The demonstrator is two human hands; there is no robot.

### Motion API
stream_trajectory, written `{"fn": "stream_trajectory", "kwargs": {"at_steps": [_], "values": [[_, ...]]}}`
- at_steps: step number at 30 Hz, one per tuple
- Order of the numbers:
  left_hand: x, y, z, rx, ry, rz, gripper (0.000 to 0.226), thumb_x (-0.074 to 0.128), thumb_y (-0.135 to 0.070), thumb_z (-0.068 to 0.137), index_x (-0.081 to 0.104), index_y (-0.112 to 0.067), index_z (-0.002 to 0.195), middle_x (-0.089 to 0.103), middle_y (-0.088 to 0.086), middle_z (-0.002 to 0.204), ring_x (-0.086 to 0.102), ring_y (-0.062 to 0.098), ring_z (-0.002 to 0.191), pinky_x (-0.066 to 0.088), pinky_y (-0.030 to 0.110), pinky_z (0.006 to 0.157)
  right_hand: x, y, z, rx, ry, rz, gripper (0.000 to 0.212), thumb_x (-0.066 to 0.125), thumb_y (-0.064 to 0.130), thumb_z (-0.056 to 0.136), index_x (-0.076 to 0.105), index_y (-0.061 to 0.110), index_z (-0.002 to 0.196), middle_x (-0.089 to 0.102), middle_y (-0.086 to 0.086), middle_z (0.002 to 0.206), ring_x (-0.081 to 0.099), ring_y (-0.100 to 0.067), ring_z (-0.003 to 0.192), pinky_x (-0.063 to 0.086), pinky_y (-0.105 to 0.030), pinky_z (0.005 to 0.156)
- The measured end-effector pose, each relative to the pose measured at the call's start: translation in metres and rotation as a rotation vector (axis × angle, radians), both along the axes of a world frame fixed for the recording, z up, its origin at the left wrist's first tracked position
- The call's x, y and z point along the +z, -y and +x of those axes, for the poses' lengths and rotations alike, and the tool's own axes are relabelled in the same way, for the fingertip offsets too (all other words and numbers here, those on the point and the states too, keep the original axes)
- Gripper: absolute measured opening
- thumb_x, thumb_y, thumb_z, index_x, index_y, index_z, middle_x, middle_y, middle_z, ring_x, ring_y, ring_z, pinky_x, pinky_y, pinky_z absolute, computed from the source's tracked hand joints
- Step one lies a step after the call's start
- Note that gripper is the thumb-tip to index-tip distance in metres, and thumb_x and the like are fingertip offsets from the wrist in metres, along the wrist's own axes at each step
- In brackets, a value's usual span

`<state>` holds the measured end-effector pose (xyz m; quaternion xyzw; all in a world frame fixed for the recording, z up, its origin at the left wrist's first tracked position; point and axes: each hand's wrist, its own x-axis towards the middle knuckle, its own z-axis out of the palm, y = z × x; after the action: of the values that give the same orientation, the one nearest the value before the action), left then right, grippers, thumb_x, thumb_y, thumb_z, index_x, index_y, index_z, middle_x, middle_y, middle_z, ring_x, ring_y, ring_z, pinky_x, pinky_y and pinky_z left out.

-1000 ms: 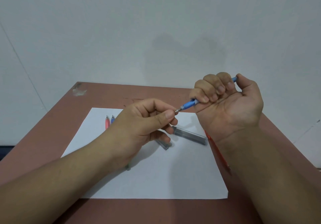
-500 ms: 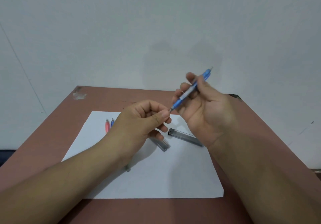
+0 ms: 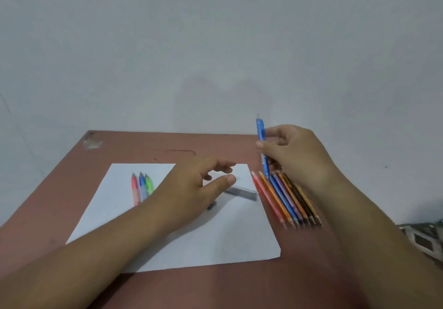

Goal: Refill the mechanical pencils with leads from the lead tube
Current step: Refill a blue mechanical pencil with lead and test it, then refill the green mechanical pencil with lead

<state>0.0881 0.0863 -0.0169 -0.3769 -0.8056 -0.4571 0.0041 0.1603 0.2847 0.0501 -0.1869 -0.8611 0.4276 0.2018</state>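
- Whereas one second ago gripped in a fist with tip toward the left hand [image 3: 199,184], blue mechanical pencil [image 3: 261,138] now upright at right of centre, pinched by the right hand [image 3: 294,155], lower end above the row of coloured pencils [image 3: 287,198].
- Left hand withdrawn from the tip; fingers loosely spread, holding nothing, hovering over the white paper [image 3: 182,248].
- Lead tube [image 3: 242,191] flat on the paper, just right of the left thumb.
- Three more mechanical pencils [image 3: 141,186] at left on the paper.
- Judged: this pencil finished or being set aside; tube pickup likely next.
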Motion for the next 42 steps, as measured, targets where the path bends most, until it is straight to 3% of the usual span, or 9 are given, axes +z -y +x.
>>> {"fn": "stream_trajectory", "kwargs": {"at_steps": [4, 7, 19, 21, 25, 28, 31, 35, 42], "values": [[0.006, -0.005, 0.005, -0.056, -0.069, -0.145, 0.037, 0.054, -0.058, 0.092, 0.053, -0.051, 0.129, 0.047, -0.051, 0.107, 0.045, -0.021, 0.107, 0.038, 0.010, 0.082, -0.009, -0.035, 0.028, -0.122, 0.159, 0.251, 0.028, 0.068, 0.032, 0.095, 0.070, 0.027, 0.122, 0.071, 0.007, 0.110, 0.065, -0.008, 0.090, 0.052, -0.027, 0.082], [0.008, -0.011, 0.006, -0.065, -0.117, -0.296, 0.051, 0.049, -0.063, 0.092, 0.045, -0.045, 0.141, 0.046, -0.035, 0.130, 0.042, -0.010, 0.111, 0.033, 0.013, 0.088, -0.025, -0.053, 0.044, -0.197, 0.289, 0.322, 0.032, 0.064, 0.028, 0.097, 0.068, 0.022, 0.129, 0.068, 0.000, 0.126, 0.064, -0.014, 0.101, 0.044, -0.022, 0.083], [-0.003, -0.016, 0.005, -0.021, -0.199, -0.403, 0.056, 0.053, -0.063, 0.091, 0.043, -0.044, 0.143, 0.045, -0.026, 0.143, 0.040, -0.003, 0.127, 0.036, 0.022, 0.103, -0.054, -0.048, 0.056, -0.159, 0.269, 0.531, 0.023, 0.054, 0.029, 0.101, 0.072, 0.017, 0.112, 0.071, 0.000, 0.102, 0.065, -0.015, 0.092, 0.051, -0.026, 0.078], [-0.004, -0.014, 0.000, 0.010, -0.211, -0.405, 0.054, 0.053, -0.062, 0.092, 0.045, -0.043, 0.142, 0.046, -0.025, 0.143, 0.040, -0.002, 0.128, 0.035, 0.022, 0.099, -0.051, -0.040, 0.051, -0.078, 0.242, 0.638, 0.019, 0.053, 0.031, 0.102, 0.070, 0.027, 0.110, 0.067, 0.005, 0.103, 0.062, -0.013, 0.097, 0.047, -0.022, 0.076], [-0.004, -0.004, -0.012, 0.075, -0.213, -0.427, 0.047, 0.051, -0.060, 0.094, 0.049, -0.044, 0.138, 0.049, -0.026, 0.137, 0.043, 0.003, 0.129, 0.037, 0.025, 0.099, -0.055, -0.016, 0.032, 0.213, 0.151, 0.754, 0.026, 0.055, 0.036, 0.098, 0.071, 0.034, 0.118, 0.066, 0.012, 0.108, 0.048, -0.016, 0.106, 0.047, -0.036, 0.092], [-0.002, 0.008, -0.026, 0.090, -0.200, -0.379, 0.030, 0.055, -0.048, 0.096, 0.058, -0.042, 0.126, 0.055, -0.026, 0.124, 0.051, 0.006, 0.117, 0.038, 0.025, 0.093, -0.057, 0.002, 0.014, 0.310, 0.206, 0.853, 0.020, 0.050, 0.037, 0.098, 0.067, 0.040, 0.088, 0.060, 0.014, 0.084, 0.041, -0.013, 0.089, 0.043, -0.033, 0.074], [0.000, 0.025, -0.040, 0.143, -0.130, -0.354, 0.024, 0.056, -0.042, 0.097, 0.062, -0.041, 0.121, 0.056, -0.028, 0.124, 0.050, 0.002, 0.116, 0.038, 0.026, 0.095, -0.052, 0.019, -0.002, 0.356, 0.244, 0.878, 0.045, 0.049, 0.031, 0.098, 0.032, 0.039, 0.058, 0.043, 0.009, 0.065, 0.038, -0.016, 0.073, 0.036, -0.032, 0.061], [0.001, 0.045, -0.055, 0.174, -0.062, -0.302, 0.012, 0.059, -0.042, 0.096, 0.065, -0.047, 0.106, 0.058, -0.035, 0.111, 0.054, -0.007, 0.110, 0.041, 0.026, 0.096, -0.052, 0.028, -0.012, 0.260, 0.260, 0.759, 0.018, 0.053, 0.036, 0.099, 0.069, 0.033, 0.092, 0.062, 0.005, 0.091, 0.057, -0.015, 0.085, 0.051, -0.032, 0.069], [0.013, 0.064, -0.067, 0.268, -0.073, -0.340, 0.020, 0.056, -0.041, 0.099, 0.068, -0.038, 0.114, 0.062, -0.018, 0.110, 0.055, -0.001, 0.094, 0.042, 0.024, 0.080, -0.056, 0.026, -0.019, 0.033, 0.247, 0.805, 0.021, 0.052, 0.031, 0.097, 0.067, 0.017, 0.091, 0.063, 0.001, 0.090, 0.058, -0.016, 0.083, 0.043, -0.025, 0.062]]}}
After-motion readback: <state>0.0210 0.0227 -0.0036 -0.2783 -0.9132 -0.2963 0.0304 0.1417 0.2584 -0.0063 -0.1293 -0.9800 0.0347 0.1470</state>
